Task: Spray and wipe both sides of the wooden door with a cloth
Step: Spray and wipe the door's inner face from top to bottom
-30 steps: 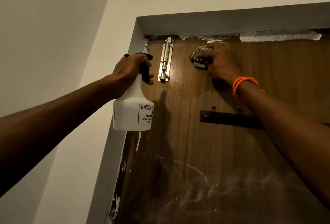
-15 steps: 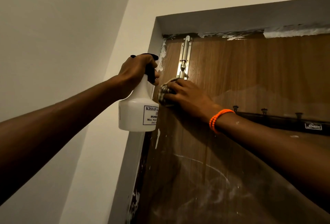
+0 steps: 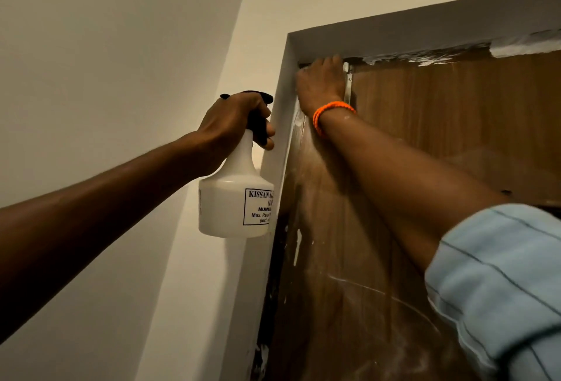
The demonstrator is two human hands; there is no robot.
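The left hand [image 3: 233, 119] has its fingers [image 3: 268, 135] curled around the black trigger head of a white labelled spray bottle [image 3: 233, 198] beside the frame, while the right hand [image 3: 321, 83], grip hidden, presses the brown, white-streaked wooden door [image 3: 455, 125] at its top-left corner.

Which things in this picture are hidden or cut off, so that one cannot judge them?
Head view only:
- Cloth: hidden under the right hand at the door's top corner.
- Bolt: mostly covered by that hand.
- Spray bottle label: curves out of sight at the bottle's side; the left hand covers the trigger.
- Door's lower part: cut off by the picture edge.
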